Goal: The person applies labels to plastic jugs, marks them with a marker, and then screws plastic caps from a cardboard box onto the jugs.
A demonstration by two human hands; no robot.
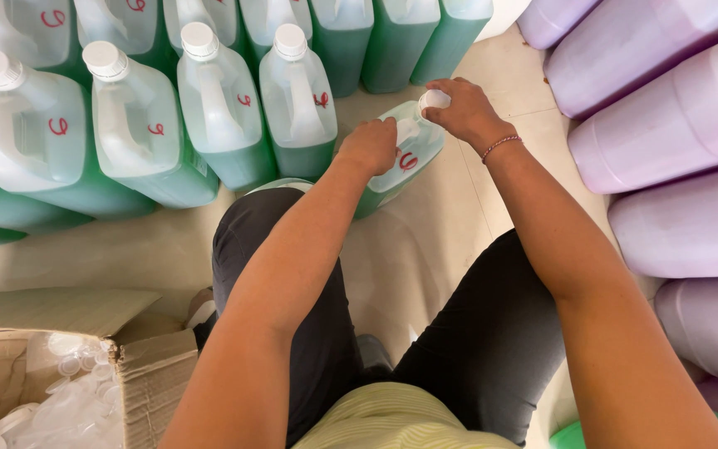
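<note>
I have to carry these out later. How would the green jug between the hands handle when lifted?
The green jug looks full, so probably heavy. Its moulded handle, under the left hand, should give firm grip. With the right hand on its white cap, it may spill if tipped.

Beyond the left hand [369, 145] and right hand [463, 112], passage is being blocked by a tight rank of capped green jugs [297, 100]. A held jug [405, 154] is being gripped between both hands. Right of the right hand, the way is being walled off by stacked purple jugs [675, 125]. Bare floor [413, 249] is being left open below the hands, between the knees. Low and left of the left hand, room is being taken by a cardboard box [60, 349].
</note>
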